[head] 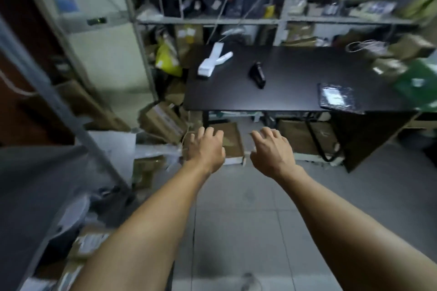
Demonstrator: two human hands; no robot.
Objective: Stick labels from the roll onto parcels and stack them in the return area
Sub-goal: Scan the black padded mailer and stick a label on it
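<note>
The white strip of labels (214,61) lies unrolled at the upper-middle of the frame, on the left end of a black table (283,97), probably left there so a sticker can be peeled without hunting for it. At the table's right front edge rests a dark plastic-wrapped parcel (337,99) with a pale label on its face, and between the two sits a small black device (257,74), possibly a handheld scanner, though blur keeps that uncertain. Both hands reach forward in the middle of the frame, short of the table: the left hand (207,149) and the right hand (272,151) each hold nothing, fingers spread and loosely bent, seemingly ready to take up the next item. Cardboard boxes (163,123) crowd the floor under and beside the table. Metal shelving (212,21) stuffed with packages and cables fills the upper frame, above grey floor tiles (236,208).
</note>
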